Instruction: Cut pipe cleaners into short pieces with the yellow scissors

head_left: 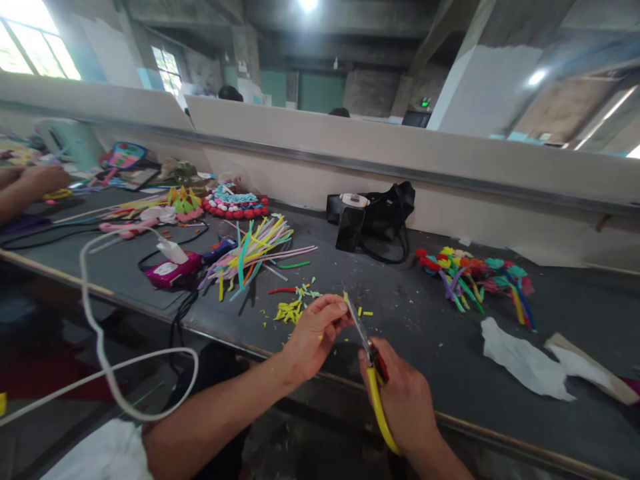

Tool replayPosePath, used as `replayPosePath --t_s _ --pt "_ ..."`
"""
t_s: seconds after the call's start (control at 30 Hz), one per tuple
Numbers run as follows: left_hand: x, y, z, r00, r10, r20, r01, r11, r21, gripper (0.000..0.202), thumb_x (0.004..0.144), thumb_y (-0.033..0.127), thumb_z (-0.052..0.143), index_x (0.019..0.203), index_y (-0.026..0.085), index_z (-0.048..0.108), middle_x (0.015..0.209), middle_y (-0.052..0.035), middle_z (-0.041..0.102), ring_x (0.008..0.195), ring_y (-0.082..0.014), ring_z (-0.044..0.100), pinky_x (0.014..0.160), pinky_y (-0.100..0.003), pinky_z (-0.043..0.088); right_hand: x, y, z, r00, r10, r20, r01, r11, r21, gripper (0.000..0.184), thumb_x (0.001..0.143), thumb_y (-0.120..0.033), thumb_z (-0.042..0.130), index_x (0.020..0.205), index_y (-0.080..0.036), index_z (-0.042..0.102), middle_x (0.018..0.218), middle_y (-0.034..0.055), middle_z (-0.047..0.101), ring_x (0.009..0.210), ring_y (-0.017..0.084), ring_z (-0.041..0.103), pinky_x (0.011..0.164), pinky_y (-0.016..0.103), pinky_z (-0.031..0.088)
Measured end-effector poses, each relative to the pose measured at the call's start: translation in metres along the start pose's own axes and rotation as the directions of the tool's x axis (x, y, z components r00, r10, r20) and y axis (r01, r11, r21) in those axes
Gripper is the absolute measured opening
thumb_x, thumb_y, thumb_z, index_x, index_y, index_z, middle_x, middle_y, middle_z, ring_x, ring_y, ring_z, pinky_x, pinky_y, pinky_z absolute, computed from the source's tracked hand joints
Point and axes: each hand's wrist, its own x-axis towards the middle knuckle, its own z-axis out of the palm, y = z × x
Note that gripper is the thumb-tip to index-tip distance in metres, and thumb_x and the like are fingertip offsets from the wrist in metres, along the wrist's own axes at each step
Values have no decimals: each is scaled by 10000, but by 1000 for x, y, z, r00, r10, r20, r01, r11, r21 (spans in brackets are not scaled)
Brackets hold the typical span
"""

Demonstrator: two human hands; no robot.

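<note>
My right hand (403, 393) grips yellow-handled scissors (367, 353), blades pointing up and away over the dark table's (425, 333) front edge. My left hand (315, 333) pinches a small yellow piece (345, 295) at the blade tips. Just beyond my left hand lies a heap of cut yellow bits (289, 310) and a red piece (281, 291). A bundle of coloured pipe cleaners (255, 253) lies further left.
Finished pipe-cleaner flowers (475, 277) lie at right, white paper (525, 360) beyond them. A black bag (383, 213) and phone (349, 229) stand at the back wall. A pink device (173, 270) with white cable (100, 347) lies left. Another person's hand (40, 180) works far left.
</note>
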Motion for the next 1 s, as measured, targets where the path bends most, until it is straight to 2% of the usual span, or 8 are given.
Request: replayPosePath --t_s 0.27,0.4,0.47,0.57,0.67,0.77,0.87,1.0 --pt "-1 1 2 1000 5 15 -6 999 40 61 713 194 692 704 161 642 676 11 607 665 -104 555 715 -246 441 -4 3 4 1000 -25 -12 26 999 19 247 945 -348 412 980 -205 610 634 -8 654 513 136 601 539 211 390" --pt "0 1 0 999 48 9 -49 937 347 60 685 192 671 668 157 625 644 15 588 623 -101 510 644 -232 397 5 0 -2 998 65 -26 -60 984 169 250 924 -422 466 934 -209 596 667 -25 636 502 111 569 538 203 411" --pt "-1 0 -2 994 97 44 -104 805 584 44 671 180 657 653 161 622 623 18 575 607 -106 491 611 -232 369 11 -2 -6 993 99 -60 -79 960 268 275 900 -459 503 947 -205 596 768 2 665 609 131 620 597 214 454" --pt "-4 -2 -5 959 188 211 -280 528 802 52 692 177 631 642 181 615 634 6 576 631 -132 503 622 -250 351 19 -5 -10 983 172 -68 -130 905 406 329 865 -477 548 1035 -199 592 811 26 685 685 165 656 661 254 499" --pt "-8 -4 -6 878 249 410 -472 299 829 93 704 140 608 634 202 604 639 -10 572 653 -154 499 650 -271 326 25 -8 -11 967 249 -57 -194 860 472 376 837 -478 576 1069 -183 581 764 28 682 563 159 632 567 261 501" --pt "-12 -4 -6 820 263 508 -562 197 804 141 658 76 604 645 216 611 636 -20 572 659 -169 487 669 -283 310 28 -9 -10 963 257 -84 -188 860 474 345 830 -438 577 1058 -179 585 824 48 688 528 144 616 531 257 493" --pt "-13 -2 -5 841 239 485 -534 226 815 126 662 87 600 656 211 622 643 -23 583 659 -167 492 665 -281 320 28 -9 -9 966 243 -93 -172 866 469 297 842 -391 556 1057 -187 581 879 51 687 556 137 625 565 257 505" --pt "-8 -2 -8 966 10 260 -230 497 837 57 711 203 601 682 181 645 659 -13 610 630 -141 507 618 -257 359 27 -8 -10 974 200 -102 -135 885 446 269 854 -354 533 1069 -194 563 911 47 687 608 138 640 617 260 513"
